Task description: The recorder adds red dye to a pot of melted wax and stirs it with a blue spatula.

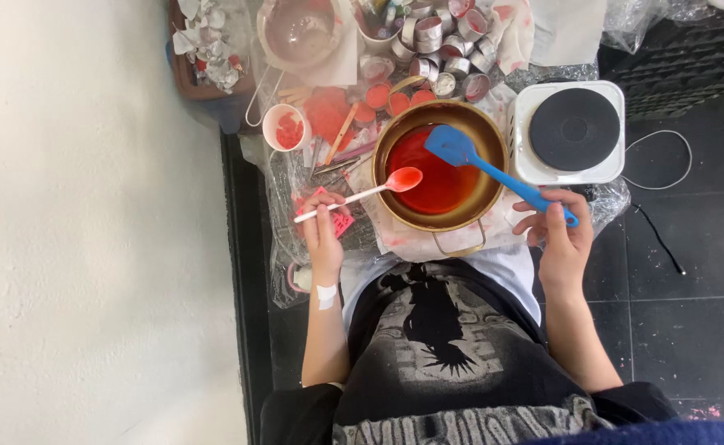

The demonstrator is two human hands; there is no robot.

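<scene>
A brass-coloured pot (488, 140) holds red liquid (432, 183) in front of me. My left hand (322, 232) grips the handle of a white spoon (362, 194); its bowl, full of red liquid, hovers over the pot's left side. My right hand (558, 239) holds a blue spatula (494, 171) by its handle, with the blade raised above the pot's far side. A white plaster sits on my left wrist.
A white single hotplate (572, 132) stands right of the pot. Several small metal cups (444, 41) lie behind it, some filled with red. A small white cup (284, 128) of red bits sits at the left. A white wall is at the left, dark tiles at the right.
</scene>
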